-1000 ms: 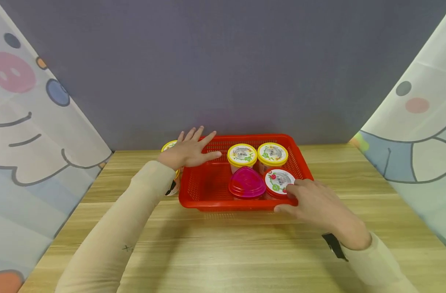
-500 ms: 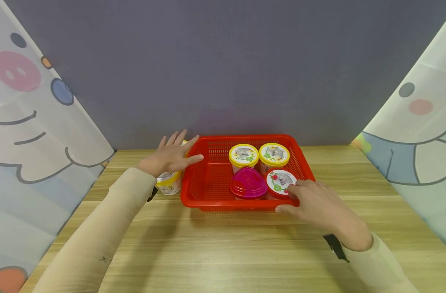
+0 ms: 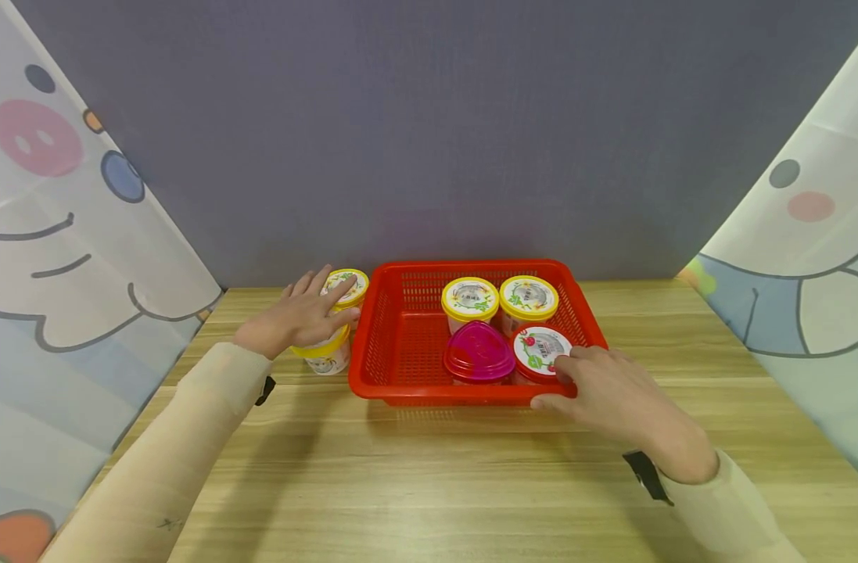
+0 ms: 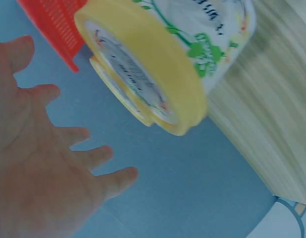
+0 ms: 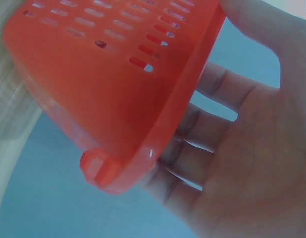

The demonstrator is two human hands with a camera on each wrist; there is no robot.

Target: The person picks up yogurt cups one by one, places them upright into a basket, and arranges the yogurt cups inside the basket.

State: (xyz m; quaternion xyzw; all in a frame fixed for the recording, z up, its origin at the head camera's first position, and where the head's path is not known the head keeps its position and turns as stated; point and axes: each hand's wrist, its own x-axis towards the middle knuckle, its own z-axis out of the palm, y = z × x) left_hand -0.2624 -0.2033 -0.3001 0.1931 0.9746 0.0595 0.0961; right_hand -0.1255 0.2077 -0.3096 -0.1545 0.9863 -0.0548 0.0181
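Observation:
Fingers spread, my left hand [image 3: 295,314] is above two yellow-lidded tubs, one behind the other, just left of the red plastic basket [image 3: 436,392]. The rear tub [image 3: 347,283] shows part of its lid; the hand covers much of the front tub [image 3: 330,361]. In the left wrist view, the hand [image 4: 54,163] stands apart from the nearest tub [image 4: 212,54]. My right hand [image 3: 622,403] grips the basket's front right corner by the rim. Two more yellow-lidded tubs [image 3: 469,297], a magenta-lidded container [image 3: 478,352] and a red-rimmed tub [image 3: 539,348] sit inside.
The basket's left part shows its bare floor [image 3: 418,344]. Under everything is a wood-grain table [image 3: 429,485]. A grey panel [image 3: 429,141] rises behind the basket, and cartoon-printed sheets [image 3: 787,274] stand on both sides.
My left hand has moved left from over the basket's left edge to above the outside tubs, uncovering more of them. The right hand stays on the basket's corner.

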